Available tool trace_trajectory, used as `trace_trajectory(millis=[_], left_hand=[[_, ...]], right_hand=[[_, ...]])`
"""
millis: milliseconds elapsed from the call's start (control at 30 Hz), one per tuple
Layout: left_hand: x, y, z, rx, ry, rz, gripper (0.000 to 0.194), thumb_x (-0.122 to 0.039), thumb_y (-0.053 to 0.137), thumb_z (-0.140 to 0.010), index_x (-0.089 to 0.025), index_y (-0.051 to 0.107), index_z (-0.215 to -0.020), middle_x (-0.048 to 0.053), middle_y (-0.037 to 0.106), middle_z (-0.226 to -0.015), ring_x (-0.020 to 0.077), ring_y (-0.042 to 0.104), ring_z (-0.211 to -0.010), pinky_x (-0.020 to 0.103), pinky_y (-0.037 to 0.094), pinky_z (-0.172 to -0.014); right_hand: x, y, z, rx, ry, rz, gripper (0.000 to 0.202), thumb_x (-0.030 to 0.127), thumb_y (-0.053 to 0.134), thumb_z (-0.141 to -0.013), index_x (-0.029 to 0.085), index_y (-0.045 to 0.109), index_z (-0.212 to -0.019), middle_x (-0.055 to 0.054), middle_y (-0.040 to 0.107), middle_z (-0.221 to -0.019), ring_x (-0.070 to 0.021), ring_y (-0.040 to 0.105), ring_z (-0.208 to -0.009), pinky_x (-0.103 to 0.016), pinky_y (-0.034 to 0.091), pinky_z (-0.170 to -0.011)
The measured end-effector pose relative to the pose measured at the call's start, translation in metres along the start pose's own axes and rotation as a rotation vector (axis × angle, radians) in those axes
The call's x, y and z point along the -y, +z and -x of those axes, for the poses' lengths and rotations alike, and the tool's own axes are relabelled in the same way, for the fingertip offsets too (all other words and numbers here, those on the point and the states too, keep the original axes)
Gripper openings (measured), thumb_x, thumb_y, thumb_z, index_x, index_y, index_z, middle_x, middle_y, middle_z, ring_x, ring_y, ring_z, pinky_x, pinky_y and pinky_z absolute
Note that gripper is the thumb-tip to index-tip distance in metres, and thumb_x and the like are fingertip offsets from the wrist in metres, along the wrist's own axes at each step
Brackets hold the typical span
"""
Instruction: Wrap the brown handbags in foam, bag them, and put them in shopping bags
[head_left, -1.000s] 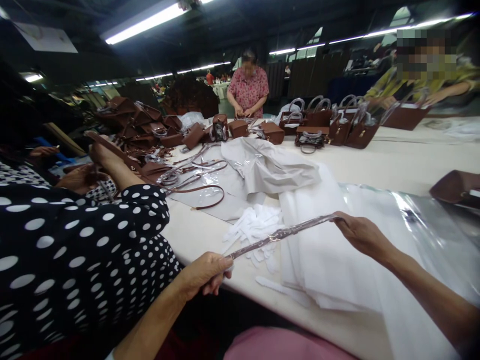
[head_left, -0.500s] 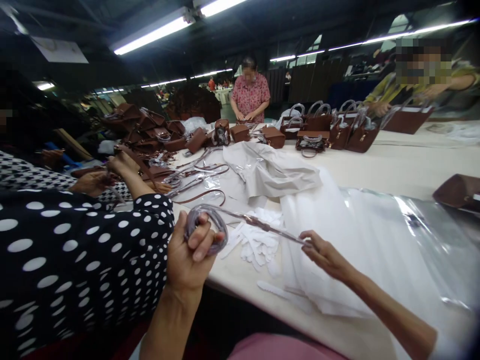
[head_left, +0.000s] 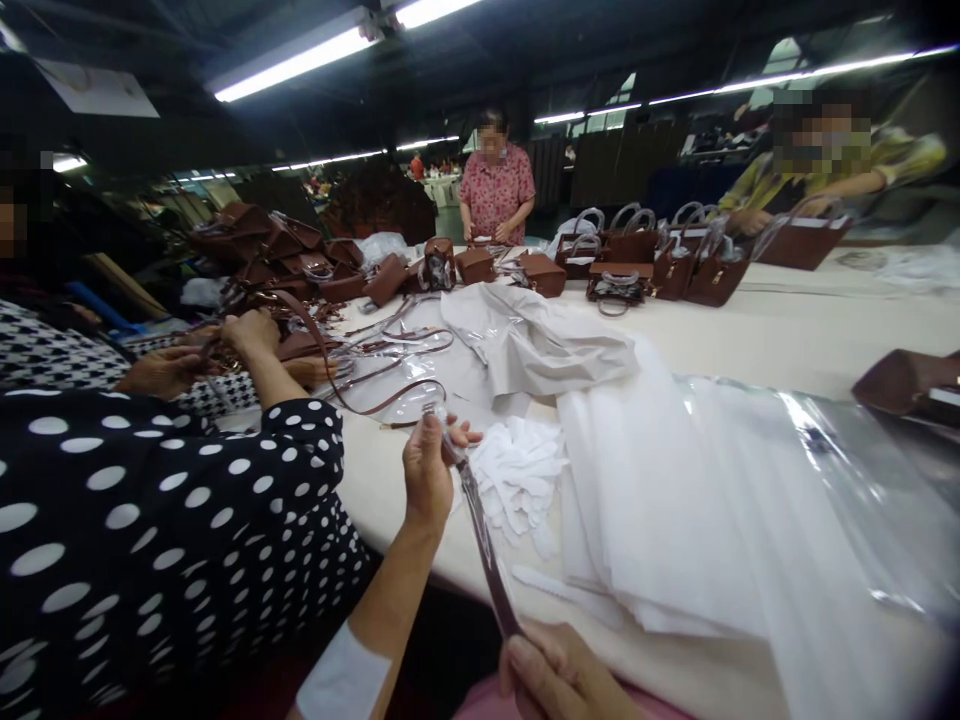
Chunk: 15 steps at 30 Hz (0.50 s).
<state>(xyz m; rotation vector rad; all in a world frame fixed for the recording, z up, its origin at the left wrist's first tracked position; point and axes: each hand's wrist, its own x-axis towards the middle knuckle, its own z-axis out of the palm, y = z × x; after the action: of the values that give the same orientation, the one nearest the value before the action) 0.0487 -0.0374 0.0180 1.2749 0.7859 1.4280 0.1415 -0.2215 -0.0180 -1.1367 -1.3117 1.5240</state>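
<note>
A brown bag strap [head_left: 487, 548] in clear plastic wrap runs slantwise between my two hands. Its upper end is pinched by my left hand [head_left: 431, 465], thumb on top and the other fingers partly spread behind. My right hand [head_left: 566, 672] is closed around the lower end, near the bottom edge of the view. Just beyond the strap lies a heap of white strips [head_left: 517, 470] on the table [head_left: 394, 475]. Another brown strap [head_left: 405, 392] curves over the table past my left hand.
White sheets [head_left: 660, 500] and clear plastic [head_left: 847, 450] cover the right side. Crumpled grey sheeting [head_left: 540, 335] lies ahead. Brown handbags [head_left: 709, 272] line the back, with more piled left. A co-worker's polka-dot sleeve [head_left: 172, 500] is close on my left; other people work across the table.
The strap, coiled around my left hand before, now stretches straight. My right hand has come down and left toward me, and my left hand has turned and moved slightly right.
</note>
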Motion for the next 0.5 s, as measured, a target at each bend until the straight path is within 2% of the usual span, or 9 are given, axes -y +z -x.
trace_trajectory(millis=[100,167,233,300,367,500], left_hand=[[0.020,-0.004,0.017,0.239,0.037,-0.342,0.031,-0.042,0.038,-0.089,-0.016,0.051,-0.079,0.001,0.061,-0.073,0.0132,0.063,-0.073,0.026,0.045,-0.077],[0.029,-0.008,0.032,0.350,0.020,-0.417,0.028,-0.040,0.043,-0.087,-0.016,0.053,-0.077,0.002,0.062,-0.068,0.0133,0.060,-0.066,0.023,0.043,-0.066],[0.035,-0.013,0.049,0.445,0.029,-0.472,0.035,-0.043,0.035,-0.089,-0.016,0.051,-0.073,0.001,0.057,-0.059,0.0120,0.053,-0.055,0.023,0.038,-0.057],[0.037,-0.019,0.065,0.538,0.048,-0.505,0.041,-0.049,0.030,-0.088,-0.017,0.050,-0.071,-0.001,0.050,-0.054,0.0112,0.046,-0.049,0.024,0.034,-0.052],[0.037,-0.024,0.079,0.613,0.060,-0.535,0.039,-0.051,0.034,-0.086,-0.017,0.048,-0.072,-0.002,0.046,-0.056,0.0108,0.042,-0.050,0.024,0.032,-0.051],[0.031,-0.030,0.097,0.664,0.053,-0.618,0.025,-0.037,0.044,-0.085,-0.018,0.043,-0.070,-0.003,0.042,-0.059,0.0092,0.037,-0.052,0.024,0.027,-0.051]], right_hand=[[0.017,0.007,-0.008,0.092,0.058,-0.311,0.056,0.062,0.032,-0.084,0.014,0.053,-0.067,0.004,0.037,-0.041,-0.0045,0.031,-0.037,-0.017,0.023,-0.038],[0.029,0.005,-0.012,0.112,0.099,-0.665,0.047,0.057,0.038,-0.085,0.014,0.052,-0.070,0.007,0.035,-0.037,-0.0032,0.026,-0.029,-0.014,0.019,-0.031],[0.039,-0.005,-0.017,0.051,0.126,-0.971,0.037,0.051,0.043,-0.086,0.017,0.050,-0.073,0.010,0.033,-0.036,-0.0035,0.024,-0.024,-0.013,0.020,-0.025],[0.046,-0.018,-0.023,-0.011,0.141,-1.149,0.027,0.044,0.048,-0.085,0.019,0.049,-0.076,0.011,0.033,-0.038,-0.0034,0.022,-0.023,-0.013,0.020,-0.023],[0.046,-0.032,-0.030,-0.031,0.127,-1.268,0.020,0.037,0.054,-0.083,0.018,0.050,-0.077,0.012,0.034,-0.040,-0.0026,0.023,-0.023,-0.011,0.020,-0.021],[0.034,-0.045,-0.041,-0.052,0.070,-1.507,0.012,0.018,0.062,-0.078,0.014,0.050,-0.078,0.012,0.038,-0.045,-0.0002,0.032,-0.028,-0.008,0.019,-0.022]])
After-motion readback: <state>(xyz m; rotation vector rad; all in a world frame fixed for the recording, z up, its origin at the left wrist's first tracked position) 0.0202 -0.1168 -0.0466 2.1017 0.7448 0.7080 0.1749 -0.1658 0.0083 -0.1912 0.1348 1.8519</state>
